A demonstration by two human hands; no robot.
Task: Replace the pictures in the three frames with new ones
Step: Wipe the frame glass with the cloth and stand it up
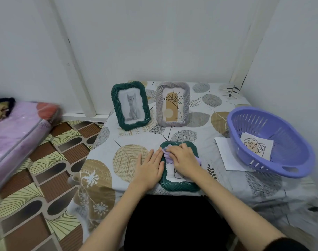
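I see three frames on the worktop [199, 134]. Two stand up at the far side: a dark green frame [130, 105] with a cat picture [132, 106] on the left, and a grey frame [173, 104] with a plant drawing [173, 105] just beside it on the right. I think these two could be done already, but I cannot tell if their pictures are new or old. The third frame [180, 167], also dark green, lies flat at the near edge, right in front of me. My right hand [183, 160] rests on top of it, and its fingers [170, 151] are curled on a small purple cloth [168, 156], as if I am wiping the front. My left hand [150, 167] lies flat, fingers straight and loose, touching the left side of this frame to keep it from sliding. A line drawing shows in the frame under my hand. On the right, a purple basket [274, 142] holds one leaf picture [256, 146], and a white sheet [227, 154] pokes out from under the basket. So I guess this is the last frame, and it needs to stand up with the others after the wipe.
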